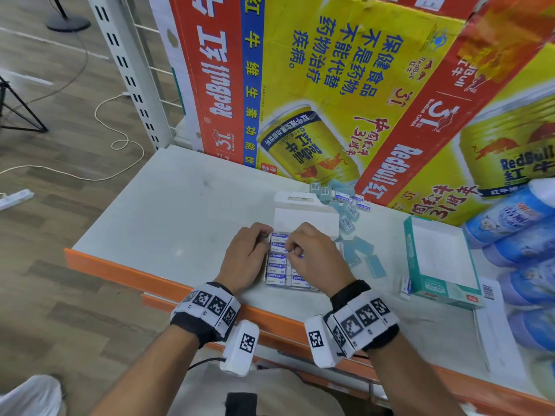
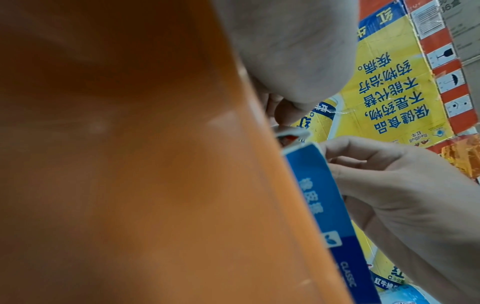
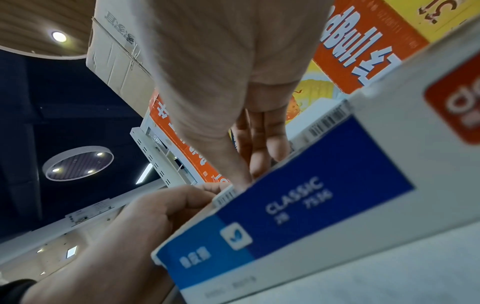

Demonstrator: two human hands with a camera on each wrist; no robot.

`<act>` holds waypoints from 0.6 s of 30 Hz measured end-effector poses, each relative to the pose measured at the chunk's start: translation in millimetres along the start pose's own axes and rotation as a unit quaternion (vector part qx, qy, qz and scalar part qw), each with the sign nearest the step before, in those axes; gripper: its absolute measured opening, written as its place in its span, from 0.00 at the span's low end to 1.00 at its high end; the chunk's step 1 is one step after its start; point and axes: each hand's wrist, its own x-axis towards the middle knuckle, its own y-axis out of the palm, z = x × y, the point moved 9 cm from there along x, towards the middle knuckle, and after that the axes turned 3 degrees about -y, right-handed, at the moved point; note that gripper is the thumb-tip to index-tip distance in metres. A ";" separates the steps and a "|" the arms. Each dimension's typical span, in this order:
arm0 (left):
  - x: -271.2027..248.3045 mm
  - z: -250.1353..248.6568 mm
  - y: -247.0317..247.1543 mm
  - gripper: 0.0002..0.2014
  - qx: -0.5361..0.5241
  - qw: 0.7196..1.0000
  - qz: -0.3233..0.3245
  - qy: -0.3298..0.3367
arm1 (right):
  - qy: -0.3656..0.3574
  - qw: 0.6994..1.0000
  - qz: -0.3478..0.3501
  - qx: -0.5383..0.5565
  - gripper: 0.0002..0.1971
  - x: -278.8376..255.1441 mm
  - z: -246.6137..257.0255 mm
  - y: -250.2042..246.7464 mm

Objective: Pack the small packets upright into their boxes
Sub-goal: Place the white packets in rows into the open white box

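An open eraser box [image 1: 304,219] with a blue and white side [image 3: 311,195] [image 2: 319,185] lies on the shelf top, its lid folded back. Rows of small blue and white eraser packets [image 1: 277,267] stand upright inside it. My left hand [image 1: 249,253] grips the box's left wall, fingers curled over the rim [image 3: 155,216]. My right hand [image 1: 312,256] is over the middle of the box, fingers curled down among the packets [image 3: 259,144], pinching one; that packet is mostly hidden. Several loose packets [image 1: 348,205] lie behind and right of the box.
A second, empty teal box [image 1: 435,259] lies open to the right, with one packet [image 1: 405,285] at its near corner. Large Red Bull cartons [image 1: 330,85] wall off the back. Blue wrapped packs [image 1: 516,217] crowd the far right. The orange shelf edge [image 1: 126,274] runs along the front.
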 end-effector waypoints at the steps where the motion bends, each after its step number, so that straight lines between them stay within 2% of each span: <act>1: -0.2 -0.3 -0.1 0.14 -0.001 1.000 0.000 0.000 | 0.001 1.000 -0.002 0.002 0.03 0.6 -0.2 0.4; 8: -1.1 -1.2 -0.7 0.15 -0.002 1.000 0.001 -0.003 | 0.018 0.999 -0.013 0.041 0.05 0.2 -4.9 1.4; 12: -1.7 -2.1 -0.3 0.14 0.002 1.000 0.006 0.000 | 0.021 0.996 -0.064 0.060 0.05 -12.4 -17.6 -19.2; 16: -1.6 -1.7 0.9 0.13 0.005 1.000 0.009 0.003 | 0.081 0.985 -0.149 0.023 0.05 -41.1 -57.7 -56.2; 18: -1.5 -2.2 0.7 0.13 0.001 1.000 0.006 0.005 | 0.128 0.978 -0.163 -0.013 0.05 -60.4 -82.8 -69.6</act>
